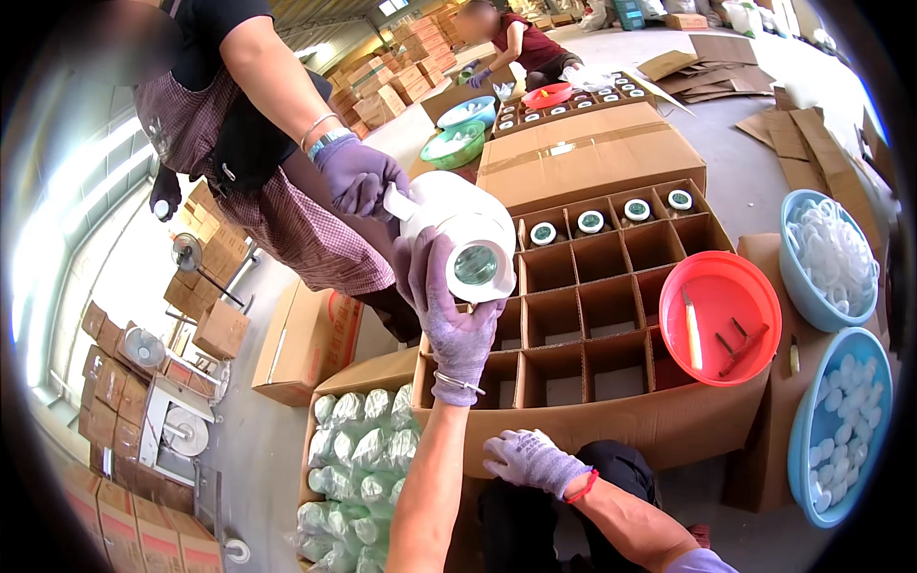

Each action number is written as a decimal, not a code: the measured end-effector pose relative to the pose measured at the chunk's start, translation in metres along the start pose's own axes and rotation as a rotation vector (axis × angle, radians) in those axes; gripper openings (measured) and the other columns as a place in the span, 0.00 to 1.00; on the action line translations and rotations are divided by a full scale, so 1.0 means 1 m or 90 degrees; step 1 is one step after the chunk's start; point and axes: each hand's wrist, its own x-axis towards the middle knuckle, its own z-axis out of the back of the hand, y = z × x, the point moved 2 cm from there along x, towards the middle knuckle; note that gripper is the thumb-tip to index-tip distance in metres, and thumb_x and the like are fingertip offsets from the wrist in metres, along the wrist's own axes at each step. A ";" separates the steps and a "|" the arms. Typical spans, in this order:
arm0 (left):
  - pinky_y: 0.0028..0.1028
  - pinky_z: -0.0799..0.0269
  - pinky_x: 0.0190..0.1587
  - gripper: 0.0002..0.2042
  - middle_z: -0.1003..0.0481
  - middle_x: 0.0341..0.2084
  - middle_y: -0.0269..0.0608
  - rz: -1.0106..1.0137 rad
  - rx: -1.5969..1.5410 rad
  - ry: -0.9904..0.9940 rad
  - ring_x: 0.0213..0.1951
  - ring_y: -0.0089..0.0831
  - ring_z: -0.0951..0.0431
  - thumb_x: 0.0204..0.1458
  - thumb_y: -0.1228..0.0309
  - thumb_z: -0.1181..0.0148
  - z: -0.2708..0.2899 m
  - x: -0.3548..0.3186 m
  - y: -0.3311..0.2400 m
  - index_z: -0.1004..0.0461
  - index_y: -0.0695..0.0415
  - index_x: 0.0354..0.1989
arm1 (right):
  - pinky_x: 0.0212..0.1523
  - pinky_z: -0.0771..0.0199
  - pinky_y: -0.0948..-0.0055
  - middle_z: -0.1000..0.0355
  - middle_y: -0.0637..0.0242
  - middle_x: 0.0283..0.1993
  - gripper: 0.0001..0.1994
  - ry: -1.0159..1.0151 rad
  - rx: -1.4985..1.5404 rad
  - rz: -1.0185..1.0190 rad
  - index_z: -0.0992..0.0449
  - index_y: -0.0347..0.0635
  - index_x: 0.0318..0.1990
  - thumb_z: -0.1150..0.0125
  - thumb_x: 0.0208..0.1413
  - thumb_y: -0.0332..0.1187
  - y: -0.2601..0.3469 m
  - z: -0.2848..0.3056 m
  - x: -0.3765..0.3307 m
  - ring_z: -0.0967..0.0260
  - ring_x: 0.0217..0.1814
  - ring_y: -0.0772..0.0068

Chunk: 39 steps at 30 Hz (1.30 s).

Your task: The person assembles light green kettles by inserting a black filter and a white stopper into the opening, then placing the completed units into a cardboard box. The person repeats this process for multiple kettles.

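Observation:
My left hand (455, 329), in a grey-purple glove, is raised over the divided carton (592, 415) and grips a white jug (447, 202). The jug lies tilted, with a round green glassy end (475, 265) facing me. A co-worker's purple-gloved hand (361, 177) is at the jug's handle. Low by the carton's near wall, my gloved right hand (537, 460) is held over my knee with its fingers stretched out and nothing in them. Several round white-rimmed green tops (590, 222) stand in the carton's far compartments.
A red basin (720, 277) with a knife sits on the carton's right side. Blue basins of white rings (829, 253) and white discs (845, 415) stand at right. A carton of bagged greenish items (358, 458) is at left. Another person works at the back.

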 end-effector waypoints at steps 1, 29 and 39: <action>0.52 0.51 0.70 0.46 0.37 0.65 0.44 0.001 0.016 0.010 0.69 0.54 0.46 0.31 0.71 0.22 -0.001 0.001 -0.002 0.37 0.53 0.66 | 0.53 0.26 0.52 0.23 0.51 0.48 0.20 0.003 -0.003 -0.002 0.24 0.45 0.48 0.48 0.62 0.50 -0.001 0.000 -0.001 0.25 0.52 0.49; 0.26 0.30 0.29 0.14 0.23 0.26 0.37 0.981 0.094 -0.545 0.24 0.26 0.27 0.56 0.76 0.46 0.565 -0.554 0.339 0.23 0.61 0.50 | 0.65 0.38 0.56 0.35 0.48 0.60 0.27 -0.120 -0.177 0.127 0.35 0.36 0.63 0.40 0.54 0.26 -0.010 -0.014 0.124 0.38 0.63 0.44; 0.39 0.26 0.47 0.13 0.22 0.40 0.45 1.018 0.484 0.310 0.42 0.43 0.22 0.55 0.67 0.45 0.565 -0.655 0.433 0.21 0.56 0.47 | 0.55 0.28 0.55 0.28 0.48 0.52 0.29 -0.077 -0.298 0.056 0.34 0.36 0.61 0.34 0.51 0.34 -0.007 -0.015 0.123 0.30 0.54 0.46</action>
